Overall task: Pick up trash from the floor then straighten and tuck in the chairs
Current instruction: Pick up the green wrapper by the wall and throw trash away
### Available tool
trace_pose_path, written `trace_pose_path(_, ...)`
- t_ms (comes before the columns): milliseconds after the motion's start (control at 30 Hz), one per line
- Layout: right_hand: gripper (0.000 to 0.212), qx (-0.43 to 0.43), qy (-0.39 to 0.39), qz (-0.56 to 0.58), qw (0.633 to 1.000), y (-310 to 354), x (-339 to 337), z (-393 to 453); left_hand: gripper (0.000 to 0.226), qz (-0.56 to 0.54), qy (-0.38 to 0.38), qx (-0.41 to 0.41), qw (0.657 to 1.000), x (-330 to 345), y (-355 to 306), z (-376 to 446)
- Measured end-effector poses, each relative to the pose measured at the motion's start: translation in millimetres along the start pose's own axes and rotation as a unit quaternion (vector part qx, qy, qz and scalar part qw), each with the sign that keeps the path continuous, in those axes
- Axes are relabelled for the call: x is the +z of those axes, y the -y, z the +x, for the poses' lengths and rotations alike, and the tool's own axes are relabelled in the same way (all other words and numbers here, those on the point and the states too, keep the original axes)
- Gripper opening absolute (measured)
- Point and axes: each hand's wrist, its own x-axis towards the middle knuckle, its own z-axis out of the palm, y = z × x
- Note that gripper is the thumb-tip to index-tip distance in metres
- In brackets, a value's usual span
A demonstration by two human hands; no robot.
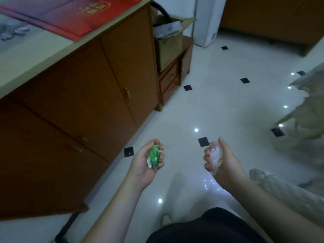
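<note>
My left hand [143, 163] is held palm up over the white tiled floor [228, 106], its fingers curled round a crumpled green wrapper [154, 156]. To its right, my right hand [222, 163] grips a crumpled piece of clear plastic [216, 157]. Both hands hover in front of me at about the same height. No chair shows plainly in this view.
A brown wooden cabinet [78, 102] with a pale top fills the left side. Behind it a low drawer unit [171, 81] carries an open cardboard box [168, 44]. Plastic-covered furniture [305, 109] stands at the right. A dark bar [66, 228] lies at bottom left.
</note>
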Motion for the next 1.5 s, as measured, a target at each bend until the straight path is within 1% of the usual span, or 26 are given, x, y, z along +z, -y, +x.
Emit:
trace_pose_path(100,0.034,-0.032,-0.024,0.03,0.999,28.8,-14.6,22.7,0.008,0.025,0.04,-0.03,0.998,34.1,-5.9,51.1)
trace_pose_path(300,0.051,-0.091,-0.042,0.109,0.989,98.5,-60.8,81.6,0.006,0.082,0.081,-0.08,0.99,117.8,-1.1,161.5)
trace_pose_path(367,0.051,-0.098,-0.052,0.125,0.986,129.9,-78.3,99.8,0.005,0.103,0.08,-0.092,0.987,151.2,0.8,194.9)
trace_pose_path(533,0.046,-0.102,-0.071,0.198,0.972,217.6,-108.5,145.1,0.004,0.128,0.106,-0.109,0.98,242.7,-1.1,268.3)
trace_pose_path(600,0.045,-0.115,-0.064,0.205,0.97,249.5,-112.2,167.5,0.004,0.14,0.132,-0.116,0.974,279.3,-3.3,296.6)
trace_pose_path(733,0.043,-0.131,-0.075,0.219,0.964,307.2,-109.7,211.9,0.005,0.149,0.162,-0.137,0.966,337.2,-9.0,343.4)
trace_pose_path(933,0.04,-0.135,-0.091,0.258,0.952,373.9,-97.4,309.3,0.004,0.159,0.155,-0.154,0.963,382.1,-25.8,445.2)
trace_pose_path(1067,0.034,-0.155,-0.095,0.224,0.957,425.7,-76.2,379.2,0.003,0.158,0.166,-0.173,0.958,409.2,-54.9,520.6)
trace_pose_path(1133,0.032,-0.165,-0.11,0.219,0.955,453.3,-72.9,402.1,0.004,0.168,0.166,-0.185,0.954,425.7,-74.5,553.5)
trace_pose_path(1267,0.023,-0.207,-0.139,0.238,0.939,500.4,-91.1,431.3,0.004,0.201,0.184,-0.197,0.942,474.5,-101.9,621.4)
trace_pose_path(1300,0.026,-0.221,-0.139,0.245,0.934,510.6,-98.3,437.4,0.007,0.21,0.187,-0.202,0.938,490.4,-104.3,637.3)
trace_pose_path(1400,0.044,-0.253,-0.153,0.264,0.918,538.7,-119.8,453.2,0.012,0.227,0.213,-0.216,0.926,540.1,-99.8,675.3)
trace_pose_path(1433,0.044,-0.259,-0.158,0.271,0.914,548.2,-126.4,459.6,0.012,0.229,0.224,-0.218,0.922,555.5,-96.1,685.9)
trace_pose_path(1500,0.036,-0.263,-0.171,0.283,0.906,568.8,-139.4,475.3,0.011,0.233,0.24,-0.223,0.915,584.6,-86.2,707.9)
